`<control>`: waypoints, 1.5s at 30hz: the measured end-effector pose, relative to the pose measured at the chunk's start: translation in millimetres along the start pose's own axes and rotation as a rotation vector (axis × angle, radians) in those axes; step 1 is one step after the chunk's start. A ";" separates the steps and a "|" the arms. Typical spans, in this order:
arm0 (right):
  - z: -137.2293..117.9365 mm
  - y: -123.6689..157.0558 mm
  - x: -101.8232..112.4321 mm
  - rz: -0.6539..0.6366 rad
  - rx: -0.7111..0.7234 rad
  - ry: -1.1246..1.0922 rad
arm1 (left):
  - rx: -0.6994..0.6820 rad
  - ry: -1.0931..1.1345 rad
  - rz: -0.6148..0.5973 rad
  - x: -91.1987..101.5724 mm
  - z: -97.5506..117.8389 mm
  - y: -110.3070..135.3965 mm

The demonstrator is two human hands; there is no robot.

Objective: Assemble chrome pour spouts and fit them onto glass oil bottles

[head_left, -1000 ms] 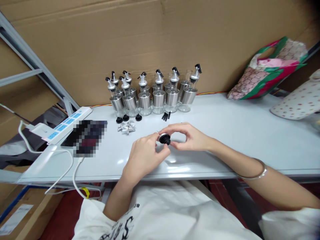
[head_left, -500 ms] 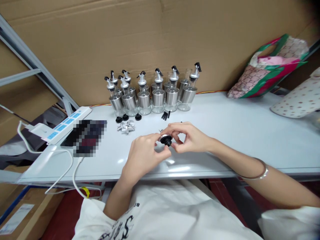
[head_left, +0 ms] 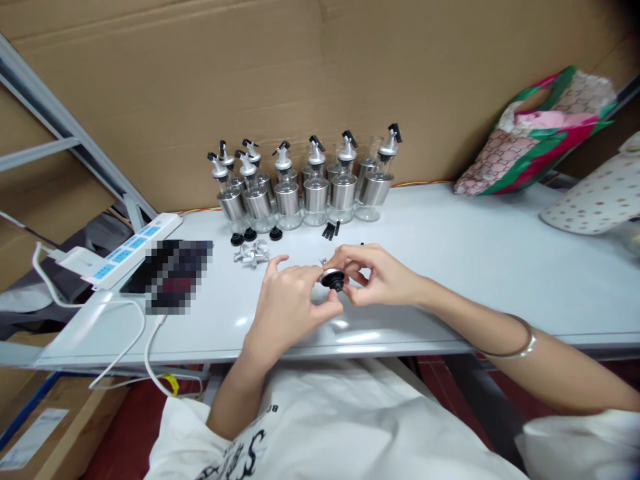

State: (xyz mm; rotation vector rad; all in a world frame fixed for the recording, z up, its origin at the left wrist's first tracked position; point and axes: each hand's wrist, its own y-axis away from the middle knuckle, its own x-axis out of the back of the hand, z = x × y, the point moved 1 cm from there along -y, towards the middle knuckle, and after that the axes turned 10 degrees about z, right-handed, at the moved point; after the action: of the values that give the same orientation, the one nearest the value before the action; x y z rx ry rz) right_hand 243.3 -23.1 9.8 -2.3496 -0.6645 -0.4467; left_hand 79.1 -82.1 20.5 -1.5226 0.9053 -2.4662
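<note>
Both hands meet over the middle of the white table. My left hand pinches a small spout cap, silver on top with a black stopper below, between thumb and fingers; its index finger sticks out. My right hand grips the same cap from the right with curled fingers. Behind them stands a group of several glass and steel oil bottles with pourer tops. Loose black stoppers, silver spout parts and small black clips lie in front of the bottles.
A white power strip with cables lies at the left, beside a blurred dark phone. A patterned bag and a dotted cloth item sit at the far right. Cardboard lines the wall behind.
The cap has turned a little between my fingers. My left index finger has lifted away and points out; my right fingers have curled tighter around the cap.
</note>
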 end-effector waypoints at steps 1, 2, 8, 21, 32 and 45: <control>-2.0 0.2 0.4 0.009 0.003 -0.029 | -0.042 0.002 0.039 -0.1 -0.4 0.4; -3.6 0.3 0.8 0.018 0.004 -0.057 | -0.080 0.001 0.077 -0.1 -0.7 0.8; -4.3 -0.3 0.8 0.030 -0.018 -0.130 | -0.134 -0.025 0.145 -0.5 -0.8 1.3; 6.3 -0.6 0.2 -0.015 -0.118 -0.216 | -0.081 -0.021 -0.102 1.1 0.7 0.3; 8.6 -0.1 1.8 -0.047 -0.056 -0.232 | -0.085 0.001 -0.099 -0.8 -1.1 0.0; 1.9 1.1 -1.6 -0.023 -0.040 -0.133 | -0.039 -0.067 -0.062 -1.2 6.5 1.3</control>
State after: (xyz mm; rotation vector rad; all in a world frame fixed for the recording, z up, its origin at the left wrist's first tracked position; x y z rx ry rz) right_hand 242.8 -23.2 7.1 -2.4278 -0.7506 -0.3189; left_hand 84.9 -85.5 21.0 -1.6607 0.9134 -2.4364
